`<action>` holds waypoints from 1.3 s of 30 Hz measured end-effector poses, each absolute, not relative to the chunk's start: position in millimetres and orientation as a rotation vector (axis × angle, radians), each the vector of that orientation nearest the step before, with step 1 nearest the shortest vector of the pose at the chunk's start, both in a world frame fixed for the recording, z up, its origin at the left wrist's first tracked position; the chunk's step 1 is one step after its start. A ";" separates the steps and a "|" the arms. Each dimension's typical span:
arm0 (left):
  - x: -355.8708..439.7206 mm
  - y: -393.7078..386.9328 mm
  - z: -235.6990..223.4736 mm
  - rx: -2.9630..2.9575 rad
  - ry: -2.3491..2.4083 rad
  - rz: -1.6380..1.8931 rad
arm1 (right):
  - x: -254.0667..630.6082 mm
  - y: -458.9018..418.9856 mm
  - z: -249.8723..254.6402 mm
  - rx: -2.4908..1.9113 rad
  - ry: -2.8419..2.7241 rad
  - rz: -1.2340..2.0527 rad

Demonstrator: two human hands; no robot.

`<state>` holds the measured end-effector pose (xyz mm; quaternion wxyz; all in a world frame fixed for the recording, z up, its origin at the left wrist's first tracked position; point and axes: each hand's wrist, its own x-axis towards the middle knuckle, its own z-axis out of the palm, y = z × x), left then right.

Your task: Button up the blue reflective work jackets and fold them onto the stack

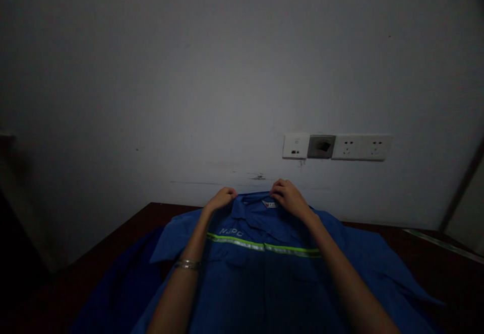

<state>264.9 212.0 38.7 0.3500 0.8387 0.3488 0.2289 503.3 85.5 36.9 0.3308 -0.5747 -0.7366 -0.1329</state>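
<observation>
Head view, from the left: a darker blue cloth [121, 283] lies on the dark red table [149, 218], seemingly partly under the blue shirt [242, 283]. The shirt looks light and soft, likely to sag or crease wherever you leave it unsupported, and not fragile; the reflective band [242, 244] across its chest may be a little stiffer. Its collar [239, 209] should give the firmest hold, one end for each hand.

Your left hand [224, 199], beyond the bracelet [188, 264] on that forearm, has its fingertips pinched on the collar's left end. Between your hands the neck opening faces you, and the body of the shirt spreads below them, toward you, under both forearms. Your right hand [288, 199] pinches the collar's right end, just beside the label [269, 204]. Farther right, a sleeve [381, 253] lies out flat, well apart from your fingers.
</observation>
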 end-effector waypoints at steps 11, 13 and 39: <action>253.7 217.8 29.9 2.099 0.798 0.453 | 510.0 87.5 37.0 -1.349 -1.857 -0.144; 251.5 222.1 26.2 2.126 0.786 0.429 | 509.7 88.1 36.6 -1.337 -1.835 -0.099; 291.9 175.3 50.1 2.843 0.970 0.631 | 479.0 70.2 54.6 -1.614 -1.858 -0.413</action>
